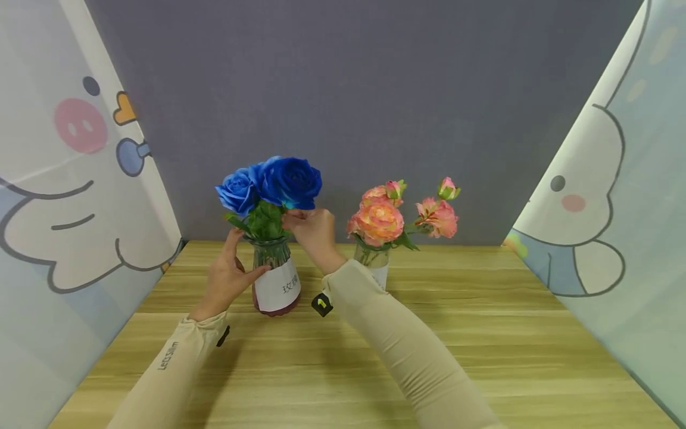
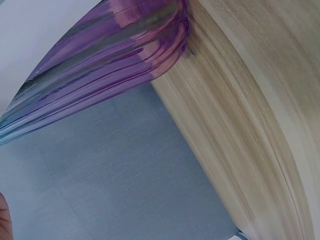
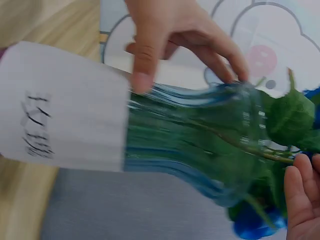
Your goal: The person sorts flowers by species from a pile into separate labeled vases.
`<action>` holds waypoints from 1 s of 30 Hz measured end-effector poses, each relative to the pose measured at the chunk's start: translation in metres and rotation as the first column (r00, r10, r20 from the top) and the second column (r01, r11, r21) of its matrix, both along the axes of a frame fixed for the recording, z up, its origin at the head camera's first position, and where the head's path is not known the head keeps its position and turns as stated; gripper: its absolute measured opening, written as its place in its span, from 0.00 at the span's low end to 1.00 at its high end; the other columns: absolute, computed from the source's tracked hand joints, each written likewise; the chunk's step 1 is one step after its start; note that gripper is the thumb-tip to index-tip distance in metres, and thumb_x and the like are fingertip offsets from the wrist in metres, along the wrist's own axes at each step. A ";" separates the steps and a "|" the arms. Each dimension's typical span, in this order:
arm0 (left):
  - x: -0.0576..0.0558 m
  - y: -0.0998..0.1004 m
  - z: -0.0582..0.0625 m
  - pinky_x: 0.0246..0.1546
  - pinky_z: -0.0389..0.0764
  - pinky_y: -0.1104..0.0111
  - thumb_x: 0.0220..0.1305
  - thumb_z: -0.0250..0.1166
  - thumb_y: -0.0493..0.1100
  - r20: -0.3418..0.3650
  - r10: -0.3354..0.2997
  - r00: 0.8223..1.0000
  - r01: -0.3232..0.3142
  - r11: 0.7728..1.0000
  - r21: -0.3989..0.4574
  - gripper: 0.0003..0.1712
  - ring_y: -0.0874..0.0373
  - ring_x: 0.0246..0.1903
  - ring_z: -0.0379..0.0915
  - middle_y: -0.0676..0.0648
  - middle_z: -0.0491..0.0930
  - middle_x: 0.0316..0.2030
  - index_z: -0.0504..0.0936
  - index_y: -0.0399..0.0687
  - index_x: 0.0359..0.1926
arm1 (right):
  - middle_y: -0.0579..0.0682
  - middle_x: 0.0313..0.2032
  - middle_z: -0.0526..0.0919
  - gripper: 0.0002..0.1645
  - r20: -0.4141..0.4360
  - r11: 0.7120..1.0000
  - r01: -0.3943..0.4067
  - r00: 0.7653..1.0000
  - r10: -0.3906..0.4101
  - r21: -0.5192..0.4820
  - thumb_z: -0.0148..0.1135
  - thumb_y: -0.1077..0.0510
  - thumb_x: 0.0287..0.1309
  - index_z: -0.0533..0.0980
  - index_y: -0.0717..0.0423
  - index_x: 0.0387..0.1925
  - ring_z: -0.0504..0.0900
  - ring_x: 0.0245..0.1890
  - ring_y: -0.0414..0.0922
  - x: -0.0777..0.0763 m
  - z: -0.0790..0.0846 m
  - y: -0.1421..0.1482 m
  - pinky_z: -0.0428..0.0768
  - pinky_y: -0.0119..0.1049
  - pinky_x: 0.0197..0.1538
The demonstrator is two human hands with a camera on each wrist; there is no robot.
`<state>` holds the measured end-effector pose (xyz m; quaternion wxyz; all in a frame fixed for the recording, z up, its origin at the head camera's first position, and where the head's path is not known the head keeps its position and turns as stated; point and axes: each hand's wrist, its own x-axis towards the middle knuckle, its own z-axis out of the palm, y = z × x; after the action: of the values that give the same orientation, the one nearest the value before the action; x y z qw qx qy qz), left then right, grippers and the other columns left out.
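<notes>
A ribbed glass vase (image 1: 272,255), bluish above and purple at its base, stands on the table with a white handwritten label (image 1: 277,287) round it. Blue roses (image 1: 289,182) with green leaves rise from its mouth. My left hand (image 1: 225,277) holds the vase from the left, thumb against the glass by the label and fingers up at the rim. At the rim's right side my right hand (image 1: 313,231) pinches a rose stem (image 3: 240,145) just below the bloom. The left wrist view catches only the vase's purple base (image 2: 125,52) and part of its label.
To the right, partly behind my right forearm, stands a second glass vase (image 1: 370,255) with pink-orange flowers (image 1: 379,220), some leaning out rightward. A grey panel (image 1: 343,107) backs the wooden table (image 1: 482,333), and cartoon-printed panels (image 1: 595,179) flank it.
</notes>
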<state>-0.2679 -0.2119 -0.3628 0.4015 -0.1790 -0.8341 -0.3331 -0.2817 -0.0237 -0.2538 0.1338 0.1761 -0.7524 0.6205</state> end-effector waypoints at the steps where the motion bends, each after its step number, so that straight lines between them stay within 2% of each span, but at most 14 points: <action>1: 0.001 0.000 0.001 0.11 0.66 0.73 0.37 0.81 0.34 0.002 0.002 1.000 -0.002 1.000 0.000 0.53 0.70 0.11 0.60 0.51 0.69 0.16 0.63 0.41 0.66 | 0.58 0.27 0.86 0.07 0.022 1.000 -0.004 1.000 0.004 -0.029 0.66 0.65 0.55 0.85 0.68 0.29 0.82 0.19 0.48 0.000 -0.003 -0.001 0.69 0.26 0.18; 3: 0.001 0.000 0.002 0.11 0.66 0.73 0.37 0.81 0.34 0.009 0.010 1.000 -0.010 1.000 -0.001 0.53 0.70 0.11 0.61 0.52 0.68 0.14 0.63 0.40 0.65 | 0.60 0.28 0.86 0.07 0.038 0.995 -0.013 0.999 0.017 -0.096 0.66 0.66 0.55 0.84 0.70 0.31 0.86 0.26 0.48 0.000 -0.011 -0.002 0.79 0.28 0.27; 5: 0.001 0.000 0.002 0.11 0.66 0.72 0.37 0.81 0.34 0.009 0.015 1.000 -0.015 1.000 -0.005 0.53 0.69 0.11 0.60 0.51 0.67 0.13 0.62 0.39 0.65 | 0.64 0.29 0.85 0.07 0.027 0.983 -0.035 0.999 0.041 -0.178 0.66 0.68 0.54 0.83 0.73 0.31 0.86 0.31 0.52 0.000 -0.019 -0.002 0.83 0.36 0.36; 8: 0.001 0.000 0.001 0.11 0.66 0.73 0.36 0.82 0.34 -0.003 0.012 1.000 -0.012 1.000 -0.010 0.55 0.69 0.11 0.60 0.47 0.71 0.18 0.61 0.38 0.66 | 0.69 0.30 0.83 0.07 -0.100 0.957 -0.108 0.991 0.083 -0.268 0.64 0.74 0.52 0.80 0.77 0.34 0.84 0.33 0.61 -0.002 -0.032 -0.002 0.83 0.45 0.40; 10: 0.001 0.000 0.001 0.12 0.66 0.74 0.35 0.82 0.33 -0.016 0.008 1.000 -0.008 1.000 -0.011 0.56 0.68 0.12 0.60 0.44 0.72 0.20 0.61 0.37 0.67 | 0.72 0.30 0.82 0.11 -0.231 0.950 -0.159 0.968 0.097 -0.268 0.65 0.78 0.48 0.77 0.80 0.37 0.82 0.32 0.66 -0.004 -0.040 -0.002 0.82 0.48 0.40; 12: 0.001 0.000 0.000 0.12 0.66 0.74 0.35 0.82 0.33 -0.018 0.003 1.000 -0.003 1.000 -0.009 0.57 0.68 0.11 0.60 0.43 0.74 0.23 0.61 0.39 0.67 | 0.73 0.30 0.80 0.16 -0.359 0.948 -0.212 0.926 0.117 -0.237 0.65 0.81 0.44 0.74 0.80 0.39 0.81 0.31 0.67 -0.007 -0.047 -0.001 0.83 0.47 0.39; 14: 0.001 0.000 0.000 0.11 0.66 0.75 0.36 0.82 0.34 -0.010 -0.006 1.000 0.006 1.000 -0.007 0.58 0.68 0.11 0.60 0.43 0.74 0.24 0.60 0.42 0.68 | 0.73 0.29 0.79 0.16 -0.437 0.948 -0.244 0.889 0.134 -0.206 0.65 0.81 0.43 0.71 0.79 0.37 0.80 0.28 0.67 -0.008 -0.052 -0.001 0.83 0.45 0.38; 15: 0.002 0.000 0.000 0.11 0.66 0.75 0.36 0.82 0.34 -0.003 -0.014 1.000 0.014 1.000 -0.004 0.58 0.68 0.11 0.60 0.43 0.74 0.26 0.60 0.44 0.69 | 0.72 0.28 0.79 0.16 -0.460 0.954 -0.234 0.879 0.126 -0.187 0.66 0.80 0.43 0.71 0.78 0.36 0.80 0.27 0.65 -0.008 -0.053 0.000 0.83 0.43 0.37; 17: 0.002 0.000 -0.001 0.11 0.66 0.75 0.37 0.82 0.35 0.011 -0.028 1.000 0.028 1.000 -0.001 0.58 0.68 0.11 0.60 0.41 0.76 0.32 0.60 0.48 0.70 | 0.71 0.28 0.79 0.15 -0.456 0.953 -0.237 0.881 0.129 -0.189 0.66 0.79 0.44 0.71 0.76 0.36 0.81 0.27 0.62 -0.007 -0.055 0.000 0.82 0.40 0.36; 19: 0.001 0.000 -0.002 0.11 0.66 0.75 0.37 0.82 0.35 0.014 -0.037 0.999 0.037 0.999 -0.001 0.58 0.68 0.11 0.60 0.39 0.78 0.39 0.60 0.49 0.70 | 0.70 0.29 0.80 0.16 -0.445 0.960 -0.194 0.891 0.088 -0.200 0.67 0.79 0.44 0.71 0.75 0.36 0.81 0.27 0.57 -0.006 -0.056 -0.001 0.81 0.37 0.37; 23: 0.001 -0.001 -0.002 0.11 0.66 0.75 0.36 0.82 0.34 -0.001 -0.042 0.999 0.042 0.999 -0.001 0.59 0.69 0.11 0.60 0.37 0.77 0.49 0.60 0.48 0.70 | 0.67 0.25 0.81 0.14 -0.426 0.970 -0.044 0.903 -0.065 -0.241 0.70 0.77 0.42 0.74 0.74 0.32 0.78 0.25 0.46 -0.003 -0.055 -0.003 0.78 0.34 0.34; 26: 0.001 -0.002 -0.001 0.11 0.66 0.75 0.36 0.82 0.33 -0.006 -0.047 0.999 0.047 0.999 0.002 0.58 0.69 0.11 0.60 0.36 0.76 0.51 0.61 0.48 0.69 | 0.67 0.25 0.82 0.09 -0.373 0.946 -0.009 0.920 -0.118 -0.324 0.70 0.76 0.44 0.76 0.76 0.28 0.81 0.25 0.47 -0.002 -0.053 -0.005 0.80 0.34 0.34; 28: 0.001 -0.001 0.000 0.11 0.67 0.75 0.36 0.81 0.33 -0.005 -0.051 0.999 0.051 0.999 0.004 0.58 0.69 0.11 0.61 0.36 0.77 0.50 0.61 0.48 0.69 | 0.68 0.27 0.83 0.08 -0.331 0.931 -0.021 0.937 -0.109 -0.366 0.69 0.75 0.46 0.78 0.77 0.29 0.83 0.28 0.51 -0.002 -0.051 -0.005 0.81 0.35 0.36; 30: 0.000 -0.001 0.000 0.12 0.67 0.75 0.37 0.81 0.34 0.000 -0.053 0.999 0.053 0.999 0.007 0.58 0.68 0.11 0.61 0.36 0.77 0.50 0.61 0.48 0.70 | 0.69 0.30 0.83 0.08 -0.307 0.935 -0.021 0.947 -0.095 -0.355 0.69 0.74 0.46 0.80 0.76 0.31 0.85 0.31 0.56 -0.002 -0.051 -0.006 0.82 0.37 0.37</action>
<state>-0.2674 -0.2131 -0.3627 0.3934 -0.1995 -0.8279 -0.3466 -0.2836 -0.0294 -0.3045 0.2951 0.2329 -0.5999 0.7063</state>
